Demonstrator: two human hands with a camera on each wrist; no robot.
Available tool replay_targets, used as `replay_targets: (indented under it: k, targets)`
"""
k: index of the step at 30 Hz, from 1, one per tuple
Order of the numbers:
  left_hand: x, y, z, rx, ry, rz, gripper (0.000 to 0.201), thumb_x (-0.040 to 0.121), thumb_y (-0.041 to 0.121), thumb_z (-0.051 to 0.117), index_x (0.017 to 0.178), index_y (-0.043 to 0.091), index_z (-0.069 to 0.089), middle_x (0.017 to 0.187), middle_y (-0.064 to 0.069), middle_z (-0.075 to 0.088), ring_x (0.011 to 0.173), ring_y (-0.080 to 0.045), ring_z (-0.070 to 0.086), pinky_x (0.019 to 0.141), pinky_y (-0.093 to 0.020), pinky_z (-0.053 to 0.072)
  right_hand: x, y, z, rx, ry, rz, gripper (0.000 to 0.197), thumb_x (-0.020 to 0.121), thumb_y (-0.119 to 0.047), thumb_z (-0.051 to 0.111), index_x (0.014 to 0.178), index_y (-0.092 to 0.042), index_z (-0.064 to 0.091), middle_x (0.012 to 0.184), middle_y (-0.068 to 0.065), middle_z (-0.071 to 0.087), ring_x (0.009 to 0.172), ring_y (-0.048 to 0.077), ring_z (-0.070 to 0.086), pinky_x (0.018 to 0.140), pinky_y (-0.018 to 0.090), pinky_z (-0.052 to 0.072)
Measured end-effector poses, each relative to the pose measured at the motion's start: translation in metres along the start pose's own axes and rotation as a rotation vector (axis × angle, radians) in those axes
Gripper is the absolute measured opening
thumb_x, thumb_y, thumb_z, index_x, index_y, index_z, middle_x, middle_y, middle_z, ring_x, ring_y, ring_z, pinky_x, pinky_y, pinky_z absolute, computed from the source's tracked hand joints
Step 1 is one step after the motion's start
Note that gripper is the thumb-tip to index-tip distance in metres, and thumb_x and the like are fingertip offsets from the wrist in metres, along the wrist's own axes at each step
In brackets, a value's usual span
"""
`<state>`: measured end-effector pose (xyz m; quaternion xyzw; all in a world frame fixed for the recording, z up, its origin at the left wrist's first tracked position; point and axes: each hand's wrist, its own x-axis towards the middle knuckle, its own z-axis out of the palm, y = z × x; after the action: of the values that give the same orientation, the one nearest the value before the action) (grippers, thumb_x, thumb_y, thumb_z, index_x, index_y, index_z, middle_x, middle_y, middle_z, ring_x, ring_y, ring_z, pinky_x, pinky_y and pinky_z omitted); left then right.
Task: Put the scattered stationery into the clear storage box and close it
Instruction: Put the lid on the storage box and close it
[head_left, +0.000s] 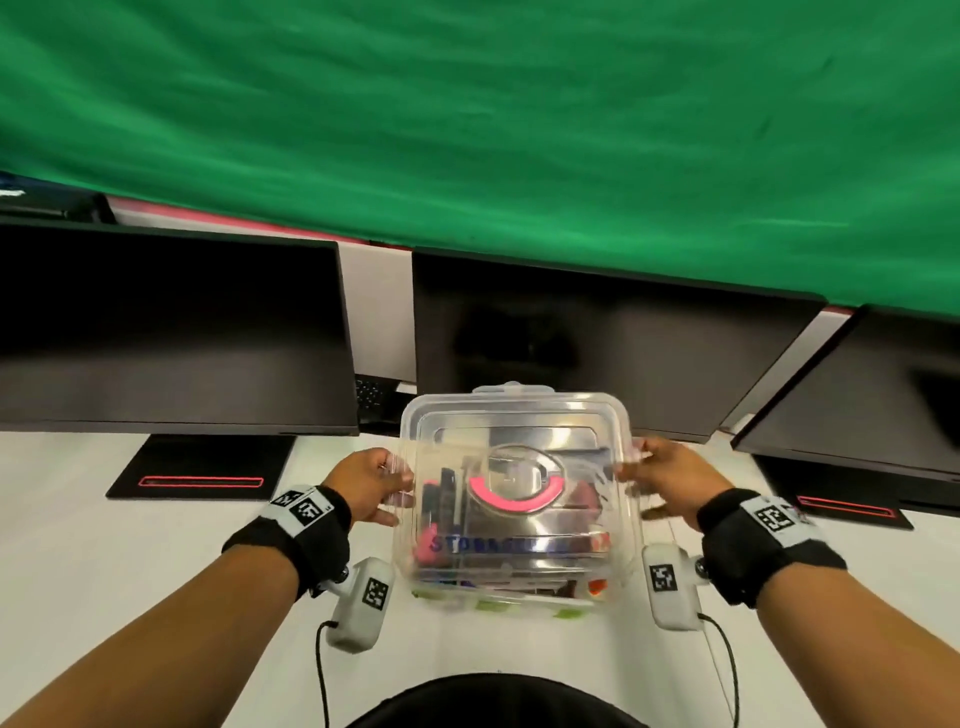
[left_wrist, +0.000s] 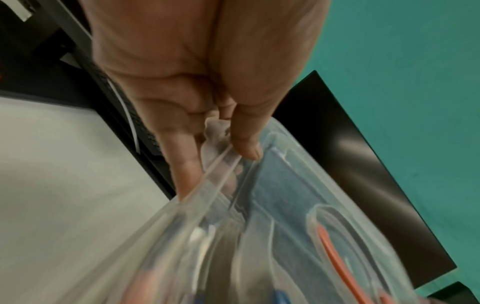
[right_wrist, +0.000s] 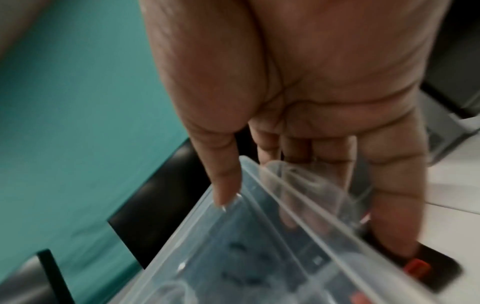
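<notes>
A person holds a clear storage box (head_left: 519, 499) at the lower centre of the frame, its lid (head_left: 514, 431) on. The left hand (head_left: 371, 486) grips its left edge, the right hand (head_left: 662, 480) its right edge — thumbs on top, fingers curled beneath. Blurred colourful stationery (head_left: 441, 504) shows inside, above a white table (head_left: 104, 545).

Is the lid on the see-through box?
Yes: the lid covers the clear box, stationery inside. Whether its side latches have snapped shut, cannot tell.
</notes>
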<state>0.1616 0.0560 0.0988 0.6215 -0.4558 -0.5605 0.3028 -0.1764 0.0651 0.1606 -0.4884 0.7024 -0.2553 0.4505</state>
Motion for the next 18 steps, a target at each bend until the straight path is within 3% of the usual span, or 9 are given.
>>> replay_targets:
  k: [2,5,9,11,14,18]
  targets:
    - [0.004,-0.002,0.001,0.020,0.009,-0.021,0.006,0.092,0.013,0.056,0.087,0.010,0.054,0.086,-0.009,0.064,0.073,-0.018,0.066,0.053,-0.029,0.056,0.006,0.016,0.005,-0.035,-0.030,0.112,0.039,0.083,-0.010,0.068,0.115,-0.023,0.050,0.097,0.013,0.062,0.082,0.023,0.058,0.066,0.034,0.051]
    - [0.010,0.004,0.003,0.047,0.028,-0.016,0.005,0.092,0.014,0.057,0.089,0.010,0.056,0.088,-0.008,0.065,0.072,-0.018,0.065,0.052,-0.027,0.053,0.013,0.027,0.011,-0.015,0.012,0.164,0.047,0.084,0.002,0.061,0.124,-0.020,0.048,0.097,0.019,0.063,0.080,0.025,0.058,0.062,0.032,0.052]
    - [0.016,0.007,0.005,0.084,0.092,-0.017,0.008,0.090,0.015,0.061,0.094,0.008,0.059,0.082,-0.007,0.063,0.064,-0.015,0.060,0.054,-0.026,0.052,0.022,0.037,0.013,-0.037,0.057,0.188,0.049,0.083,0.002,0.063,0.128,-0.012,0.049,0.102,0.020,0.067,0.089,0.032,0.065,0.065,0.034,0.055]
    - [0.018,0.000,0.006,0.149,0.145,-0.051,0.018,0.086,0.017,0.065,0.099,0.007,0.059,0.078,-0.007,0.060,0.065,-0.017,0.059,0.054,-0.027,0.055,0.023,0.043,0.016,-0.053,0.050,0.211,0.050,0.082,0.000,0.066,0.128,-0.009,0.050,0.099,0.017,0.068,0.085,0.030,0.066,0.063,0.033,0.055]
    - [0.021,-0.013,0.012,0.324,0.175,-0.079,0.031,0.082,0.020,0.071,0.106,0.005,0.060,0.092,-0.009,0.059,0.077,-0.023,0.060,0.062,-0.031,0.058,0.022,0.054,0.025,-0.121,0.057,0.237,0.052,0.081,0.000,0.068,0.129,-0.005,0.049,0.094,0.016,0.063,0.074,0.026,0.062,0.057,0.033,0.055]
    - [0.024,-0.018,0.018,0.522,0.207,-0.035,0.037,0.080,0.026,0.072,0.111,0.010,0.060,0.105,-0.009,0.062,0.094,-0.028,0.063,0.080,-0.038,0.058,0.023,0.061,0.033,-0.240,0.124,0.235,0.054,0.080,-0.005,0.070,0.129,-0.006,0.048,0.117,0.019,0.060,0.094,0.035,0.064,0.068,0.039,0.060]
